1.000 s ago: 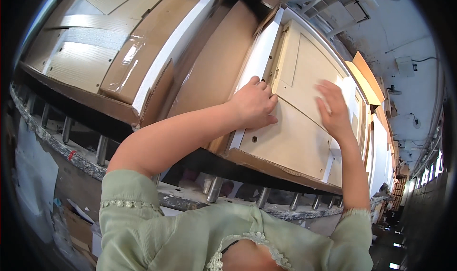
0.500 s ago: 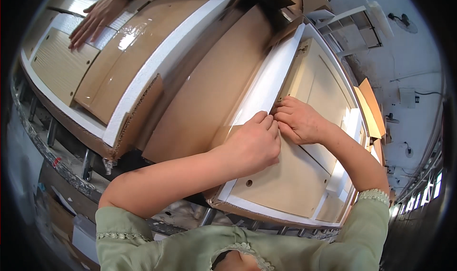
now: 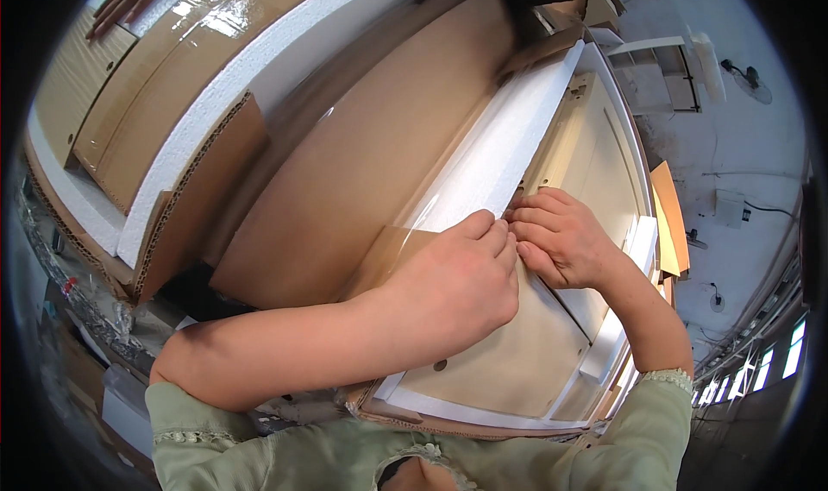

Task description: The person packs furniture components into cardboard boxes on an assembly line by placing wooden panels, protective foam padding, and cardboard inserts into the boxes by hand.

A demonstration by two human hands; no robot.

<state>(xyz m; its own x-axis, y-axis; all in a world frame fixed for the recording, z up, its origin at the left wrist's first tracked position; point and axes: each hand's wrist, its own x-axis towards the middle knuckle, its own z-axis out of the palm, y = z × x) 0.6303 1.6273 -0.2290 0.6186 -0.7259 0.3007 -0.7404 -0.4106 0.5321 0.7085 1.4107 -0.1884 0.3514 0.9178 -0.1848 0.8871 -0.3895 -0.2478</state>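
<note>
Side by side, my left hand [image 3: 476, 271] and my right hand [image 3: 565, 239] meet at the seam between a white foam strip [image 3: 509, 133] and the pale panels packed in an open carton. Both hands have bent fingers with the tips pressed down into the gap. What those fingertips grip, if anything, is hidden. Under my hands lies a cream flat panel [image 3: 500, 366] with round holes, framed by white foam. Beyond my right hand is another pale panel [image 3: 604, 159] with a long groove.
To the left, a second open carton holds a taped cardboard sheet [image 3: 164, 77] and a pale panel [image 3: 73, 85] inside a foam border. Brown cardboard flaps [image 3: 371, 146] stand between the cartons. Another person's fingers [image 3: 129, 3] show at the upper left. A fan [image 3: 749, 78] is at the far right.
The view has shifted, so the left carton sits further left and the other person's hand is mostly out of sight. My hands stay together at the seam, fingers still bent.
</note>
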